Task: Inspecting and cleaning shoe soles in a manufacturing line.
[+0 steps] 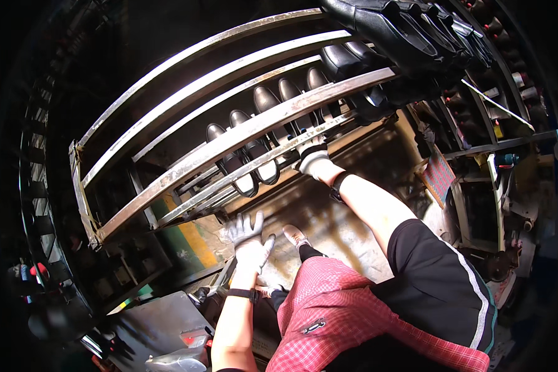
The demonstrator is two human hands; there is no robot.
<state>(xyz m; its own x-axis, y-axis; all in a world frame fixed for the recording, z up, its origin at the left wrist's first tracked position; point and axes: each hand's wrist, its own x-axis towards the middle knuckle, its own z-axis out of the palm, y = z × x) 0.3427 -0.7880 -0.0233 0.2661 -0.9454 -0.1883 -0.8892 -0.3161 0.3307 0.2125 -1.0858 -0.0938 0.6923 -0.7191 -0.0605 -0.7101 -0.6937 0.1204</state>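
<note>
My right hand [314,156], in a light glove with a dark cuff, reaches to the lower rail of a metal rack. Its fingers close at the heel end of a black dress shoe [289,90]; the rails partly hide the grip. Beside that shoe, more black shoes stand in a row, toes away from me, among them one with a pale insole [246,184] at the near left. My left hand [249,240], in a grey-white glove, hovers below the rack with its fingers spread, holding nothing.
The metal rack [186,164] spans the upper middle with several long rails. Larger black shoes [390,31] crowd its upper right. A woven-topped stool or panel [438,177] stands at right. A grey metal surface [158,325] lies lower left, and shelving lines the right side.
</note>
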